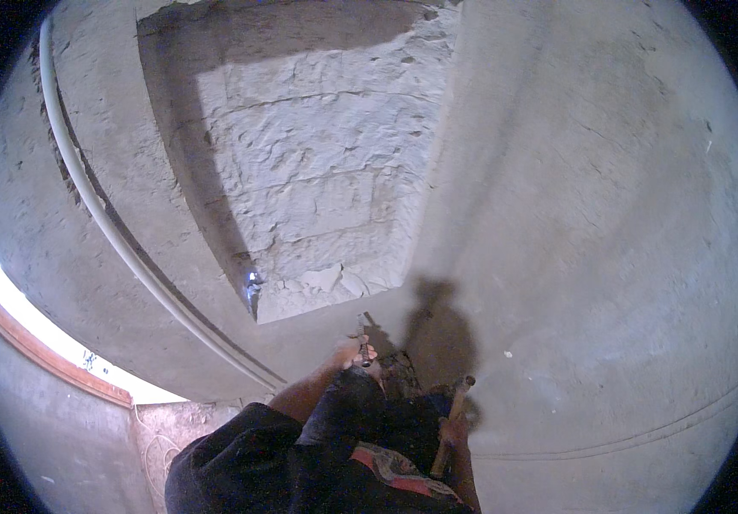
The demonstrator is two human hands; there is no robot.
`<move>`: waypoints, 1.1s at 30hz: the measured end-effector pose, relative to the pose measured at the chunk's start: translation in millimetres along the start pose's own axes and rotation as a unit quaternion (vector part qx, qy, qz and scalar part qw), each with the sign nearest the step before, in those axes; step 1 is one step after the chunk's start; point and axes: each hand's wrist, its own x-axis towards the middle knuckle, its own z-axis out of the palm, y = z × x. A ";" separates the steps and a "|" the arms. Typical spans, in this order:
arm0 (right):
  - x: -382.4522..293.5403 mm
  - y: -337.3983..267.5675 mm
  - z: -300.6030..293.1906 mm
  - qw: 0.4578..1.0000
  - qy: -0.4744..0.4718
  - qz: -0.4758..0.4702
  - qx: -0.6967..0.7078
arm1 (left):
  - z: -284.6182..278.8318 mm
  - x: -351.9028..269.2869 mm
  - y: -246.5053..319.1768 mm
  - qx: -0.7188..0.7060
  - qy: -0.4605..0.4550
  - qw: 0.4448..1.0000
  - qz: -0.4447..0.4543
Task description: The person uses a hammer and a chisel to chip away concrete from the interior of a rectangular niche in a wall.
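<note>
My left hand [347, 353] is closed around a short metal chisel or rod [362, 347], whose upper end points toward the plastered wall below the recess. Its exact type is hard to make out. In my right hand [453, 431] is a hammer [456, 408], gripped by its wooden handle with the head up. The hammer stands a short way to the right of the rod, apart from it. Ahead is a rectangular recess [317, 154] with rough, pale masonry exposed at its back. Loose broken pieces [327, 279] lie along its bottom ledge.
A white pipe [112, 231] curves down the wall left of the recess, partly set in a chased groove. Farther left is a bright window opening with a wooden frame [48, 347]. A pale cable [157, 443] hangs at lower left. Grey plastered wall [600, 225] spans the right.
</note>
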 end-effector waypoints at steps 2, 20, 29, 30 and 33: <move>-6.5 -7.6 0.5 0.999 0.015 -0.029 -0.017 | -1.3 -6.1 4.7 0.032 0.001 0.999 -0.005; -41.6 -34.5 -23.6 0.994 0.042 -0.090 0.041 | 151.3 -80.9 118.5 0.180 -0.013 0.975 0.127; -60.7 -104.9 -96.2 0.939 0.035 -0.133 0.316 | 370.8 -151.3 325.6 0.211 -0.205 0.886 0.359; -73.5 -137.9 -123.9 0.934 0.031 -0.124 0.334 | 394.5 -169.0 335.6 0.181 -0.192 0.883 0.388; -84.5 -188.0 -164.6 0.913 0.087 -0.171 0.360 | 438.2 -192.1 376.7 0.173 -0.251 0.837 0.455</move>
